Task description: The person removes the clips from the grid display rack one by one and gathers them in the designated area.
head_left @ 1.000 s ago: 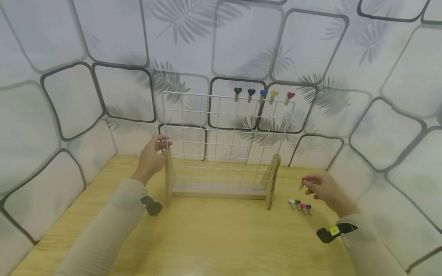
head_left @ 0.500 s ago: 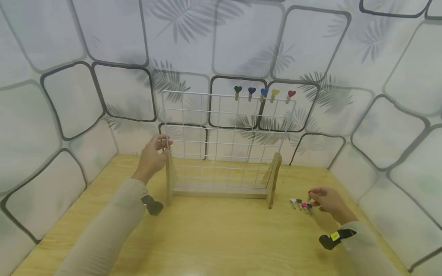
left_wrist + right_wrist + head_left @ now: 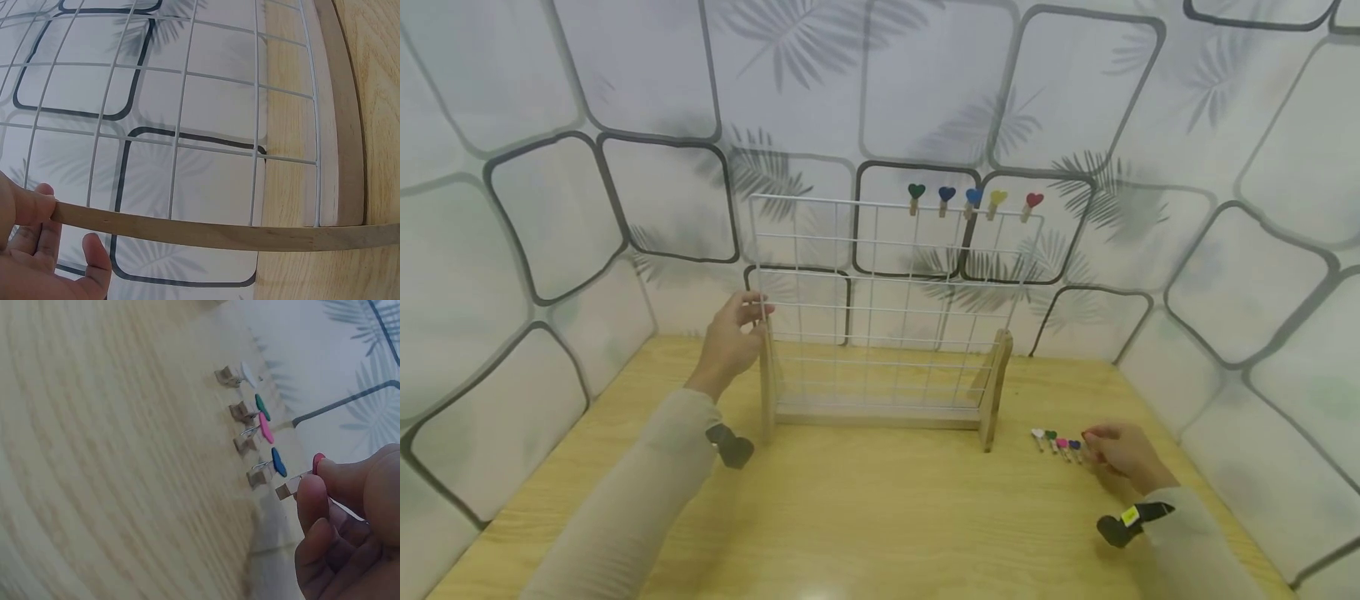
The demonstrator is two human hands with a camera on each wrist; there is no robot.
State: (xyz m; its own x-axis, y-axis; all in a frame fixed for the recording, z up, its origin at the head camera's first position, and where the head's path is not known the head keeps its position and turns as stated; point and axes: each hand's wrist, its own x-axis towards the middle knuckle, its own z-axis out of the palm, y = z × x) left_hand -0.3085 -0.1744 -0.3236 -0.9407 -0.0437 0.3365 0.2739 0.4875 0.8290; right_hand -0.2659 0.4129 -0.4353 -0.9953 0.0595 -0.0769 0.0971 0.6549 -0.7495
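Observation:
A white wire grid rack (image 3: 868, 308) with wooden end posts stands on the table. My left hand (image 3: 731, 340) grips its left side, at the top of the wooden post (image 3: 187, 234), fingertips at the wire edge. Low over the table at the right, my right hand (image 3: 1122, 452) pinches a small clothespin with a red heart (image 3: 318, 461) between thumb and finger. Beside it is a row of clothespins: one with a blue heart (image 3: 279, 462), one pink (image 3: 265, 428), one green (image 3: 262, 407) and one white (image 3: 249, 375).
Several heart clothespins are clipped along the rack's top wire, including a green one (image 3: 916, 192), a yellow one (image 3: 997, 198) and a red one (image 3: 1034, 201). Patterned walls (image 3: 940, 83) enclose the wooden table (image 3: 850, 517) at the back and sides.
My right hand has moved right and down with the red-heart clothespin, to the right end of the row. The left hand keeps its place on the rack.

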